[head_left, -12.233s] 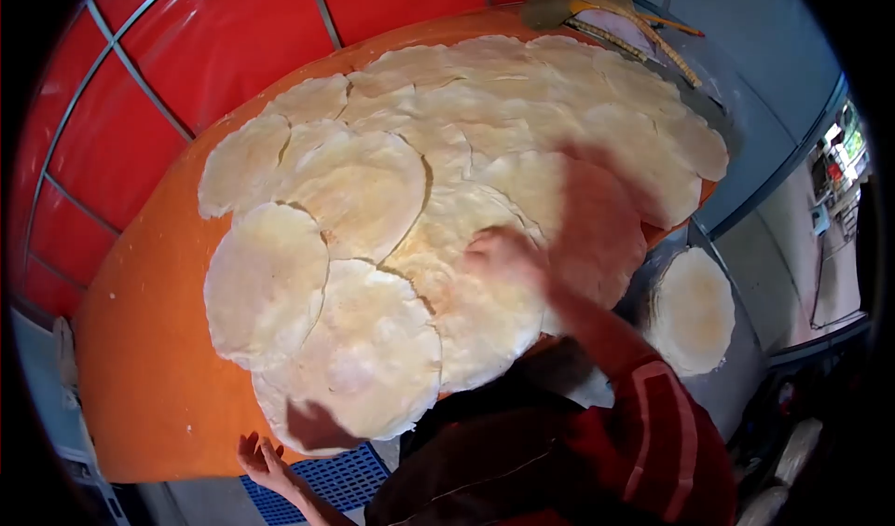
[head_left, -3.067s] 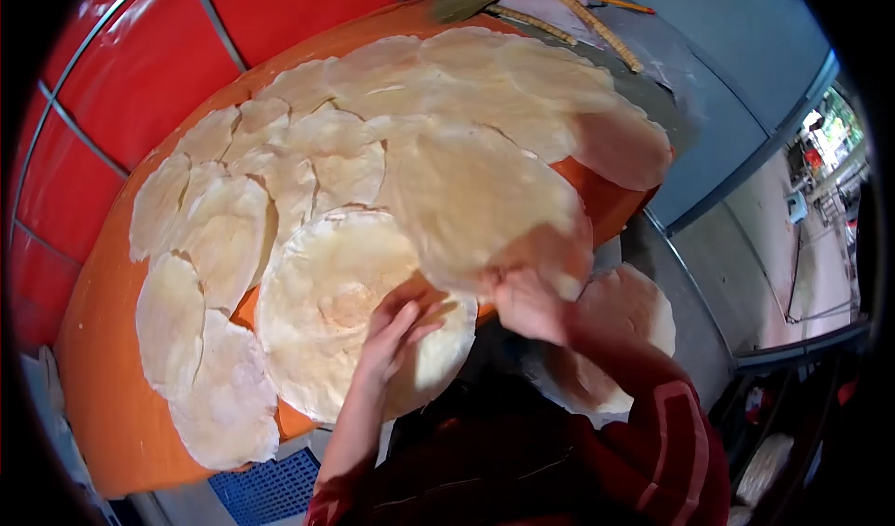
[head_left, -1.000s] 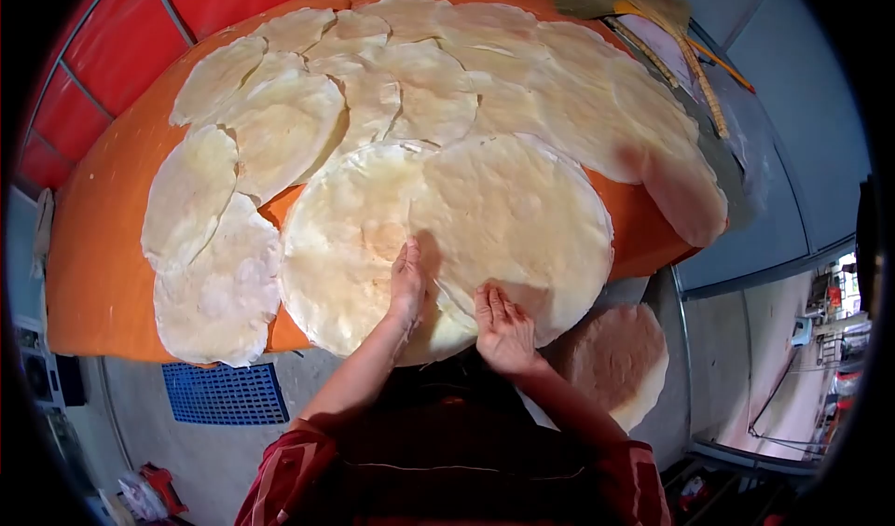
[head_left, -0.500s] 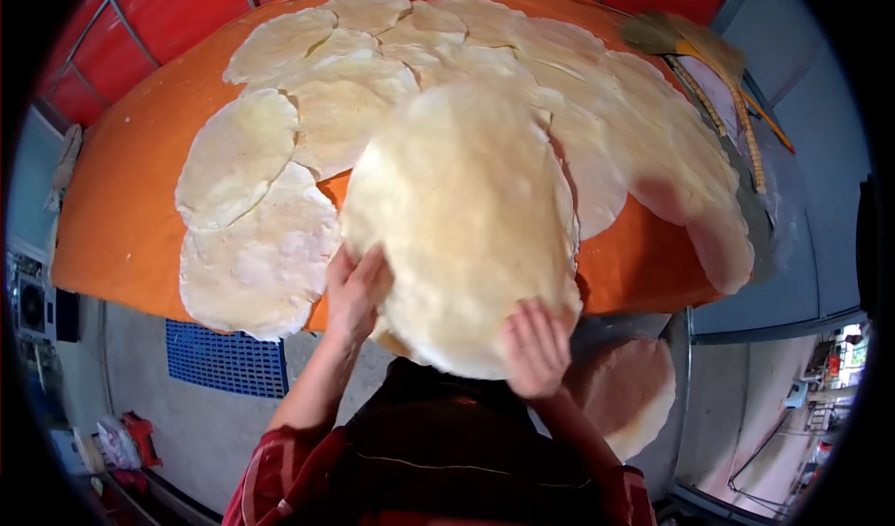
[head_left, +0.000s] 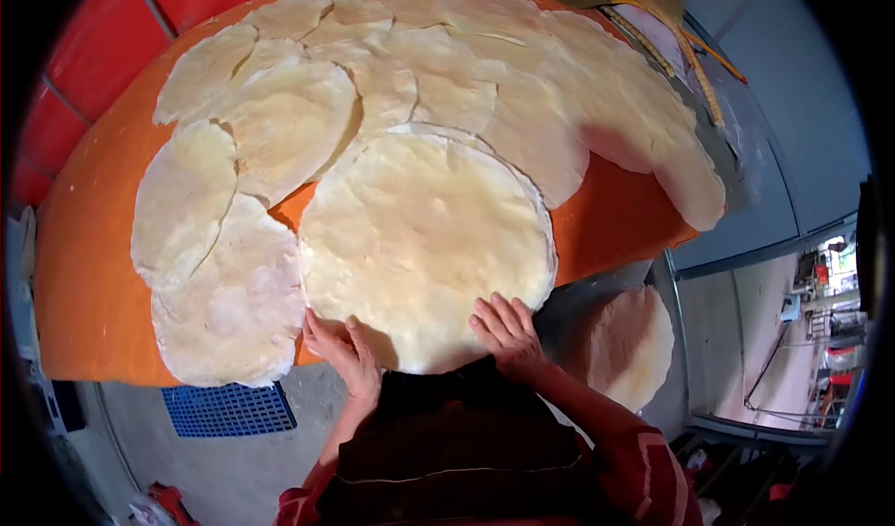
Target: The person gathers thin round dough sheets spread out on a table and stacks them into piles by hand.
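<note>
A stack of large, round, thin dough sheets (head_left: 424, 246) lies flat near the front edge of the orange table. Its offset rims show that more than one sheet is in it. At its lower left edge, my left hand (head_left: 347, 353) touches the rim with thumb and fingers apart. My right hand (head_left: 508, 335) lies flat on the lower right part of the top sheet, fingers stretched out. To the left, another pale dough sheet (head_left: 228, 293) sits close to my left fingertips, partly under a neighbouring sheet (head_left: 185, 204).
Several overlapping sheets (head_left: 466, 88) cover the back of the orange table (head_left: 84, 274). One more round sheet (head_left: 634, 349) lies lower, beyond the front edge at right. A straw broom (head_left: 653, 4) rests at the back right. A blue plastic grid (head_left: 228, 409) is on the floor.
The stack, blurred and lifted toward me before, now lies flat on the table. Both hands have loosened at its near edge. My view has also turned and shifted.
</note>
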A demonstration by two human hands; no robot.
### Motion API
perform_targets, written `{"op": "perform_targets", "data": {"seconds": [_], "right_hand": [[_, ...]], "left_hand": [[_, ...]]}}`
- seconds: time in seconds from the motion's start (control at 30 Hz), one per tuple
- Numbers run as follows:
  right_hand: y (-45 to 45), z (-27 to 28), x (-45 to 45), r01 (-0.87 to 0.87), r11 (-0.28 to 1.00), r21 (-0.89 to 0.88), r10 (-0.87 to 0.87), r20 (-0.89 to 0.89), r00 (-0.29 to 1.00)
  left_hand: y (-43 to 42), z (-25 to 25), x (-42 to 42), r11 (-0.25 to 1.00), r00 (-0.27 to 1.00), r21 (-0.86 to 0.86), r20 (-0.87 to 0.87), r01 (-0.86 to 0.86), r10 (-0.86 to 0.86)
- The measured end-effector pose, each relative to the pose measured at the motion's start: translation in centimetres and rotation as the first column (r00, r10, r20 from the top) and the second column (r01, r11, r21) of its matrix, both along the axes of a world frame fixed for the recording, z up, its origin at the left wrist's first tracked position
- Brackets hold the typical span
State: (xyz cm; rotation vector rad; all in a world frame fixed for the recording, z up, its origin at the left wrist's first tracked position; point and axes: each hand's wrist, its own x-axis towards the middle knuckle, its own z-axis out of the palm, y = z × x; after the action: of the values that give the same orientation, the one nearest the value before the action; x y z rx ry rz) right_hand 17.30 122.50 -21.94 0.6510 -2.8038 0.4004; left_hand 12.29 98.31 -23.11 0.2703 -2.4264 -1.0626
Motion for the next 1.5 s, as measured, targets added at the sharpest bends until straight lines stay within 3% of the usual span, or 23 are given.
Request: {"op": "perform_targets", "data": {"seconds": [0.03, 0.1, 0.13, 0.17, 0.23, 0.27, 0.3, 0.33, 0.37, 0.4, 0.5, 0.53, 0.67, 0.77, 0.87, 0.93, 1.0, 1.1, 1.2, 1.3, 1.43, 1.5], "right_hand": [[0.2, 0.2, -0.2, -0.015, 1.0, 0.012, 0.015, 0.004, 1.0], [2.3, 2.5, -1.4, -0.131, 0.974, -0.187, 0.172, 0.224, 0.959], [3.5, 4.0, -2.3, -0.165, 0.94, -0.298, 0.261, 0.317, 0.912], [4.9, 5.1, -3.6, -0.109, 0.898, -0.426, 0.199, 0.173, 0.965], [8.4, 5.1, -6.8, 0.12, 0.78, -0.614, -0.081, 0.091, 0.993], [9.9, 4.9, -8.6, 0.286, 0.729, -0.622, -0.249, 0.148, 0.957], [11.1, 4.2, -10.5, 0.377, 0.711, -0.593, -0.313, 0.213, 0.925], [11.8, 3.0, -12.4, 0.418, 0.588, -0.692, -0.209, 0.369, 0.906], [12.0, 1.8, -14.3, 0.414, 0.584, -0.698, -0.163, 0.398, 0.903], [11.8, 0.8, -16.2, 0.41, 0.582, -0.702, -0.116, 0.427, 0.897], [10.8, 0.9, -19.9, 0.367, 0.549, -0.751, 0.043, 0.464, 0.885], [10.6, 1.2, -20.8, 0.35, 0.534, -0.77, 0.098, 0.467, 0.879], [11.0, -0.4, -24.9, 0.409, 0.743, -0.53, -0.069, 0.548, 0.834], [11.6, 0.1, -26.9, 0.232, 0.876, -0.422, 0.098, 0.627, 0.773], [12.3, -0.8, -27.5, 0.25, 0.745, -0.618, 0.181, 0.548, 0.817], [12.4, -0.5, -26.4, 0.266, 0.707, -0.655, 0.144, 0.501, 0.853], [12.1, -0.7, -26.4, 0.248, 0.671, -0.699, 0.144, 0.451, 0.881], [11.4, -1.3, -26.1, 0.096, 0.856, -0.509, -0.087, 0.041, 0.995], [11.2, -1.0, -24.1, 0.112, 0.84, -0.531, 0.066, 0.304, 0.95], [10.1, -1.7, -22.2, 0.112, 0.853, -0.509, -0.005, 0.206, 0.978], [10.0, -0.8, -21.1, 0.067, 0.909, -0.412, -0.002, 0.157, 0.988], [10.3, -2.9, -23.4, 0.151, 0.747, -0.648, 0.082, 0.315, 0.946]], "left_hand": [[0.1, -0.1, -0.3, 1.0, 1.0, 0.007, 0.002, 0.002, -0.002], [-0.7, -0.6, 0.0, 1.0, 1.0, 0.015, 0.01, 0.0, 0.0], [-1.2, -1.6, -0.4, 0.936, 0.996, 0.35, -0.083, 0.041, -0.013], [-1.9, -2.1, -0.7, 0.839, 0.994, 0.541, -0.112, 0.061, 0.0], [-2.1, 1.2, -1.4, 0.632, 0.992, 0.775, 0.099, -0.026, -0.081], [-2.0, 1.0, -1.8, 0.679, 0.991, 0.729, 0.132, -0.083, -0.022], [-1.9, 0.7, -2.2, 0.724, 0.987, 0.683, 0.161, -0.095, -0.022], [-1.8, 0.3, -2.6, 0.766, 0.983, 0.634, 0.185, -0.11, -0.012], [-1.6, 0.0, -3.0, 0.803, 0.978, 0.583, 0.207, -0.125, 0.003], [-1.3, -0.3, -3.3, 0.902, 0.975, 0.399, 0.204, -0.166, 0.09], [-2.6, -0.8, -3.1, 0.896, 0.967, 0.404, 0.235, -0.186, 0.095], [-2.3, -0.6, -2.9, 0.908, 0.98, 0.383, 0.162, -0.171, 0.116], [-1.2, 3.2, -2.0, 0.566, 0.969, 0.809, 0.237, -0.161, -0.064], [0.0, 3.8, -1.2, 0.46, 0.982, 0.883, 0.158, -0.095, -0.1], [-0.5, 2.3, -0.8, 0.575, 0.979, 0.815, 0.166, -0.069, -0.116], [-0.1, 2.2, -0.9, 0.669, 0.972, 0.735, 0.221, -0.11, -0.083], [0.5, 2.6, -1.3, 0.678, 0.975, 0.726, 0.215, -0.117, -0.062], [0.7, 3.2, -1.2, 0.624, 0.977, 0.768, 0.212, -0.143, -0.037], [0.8, 3.6, -1.0, 0.515, 0.979, 0.843, 0.2, -0.154, -0.035], [-1.3, 2.1, -0.6, 0.494, 0.969, 0.847, 0.245, -0.194, -0.04], [-0.1, 2.6, -1.0, 0.474, 0.984, 0.864, 0.171, -0.171, 0.043], [-0.7, 2.3, -0.7, 0.493, 0.976, 0.846, 0.217, -0.205, 0.033]]}}
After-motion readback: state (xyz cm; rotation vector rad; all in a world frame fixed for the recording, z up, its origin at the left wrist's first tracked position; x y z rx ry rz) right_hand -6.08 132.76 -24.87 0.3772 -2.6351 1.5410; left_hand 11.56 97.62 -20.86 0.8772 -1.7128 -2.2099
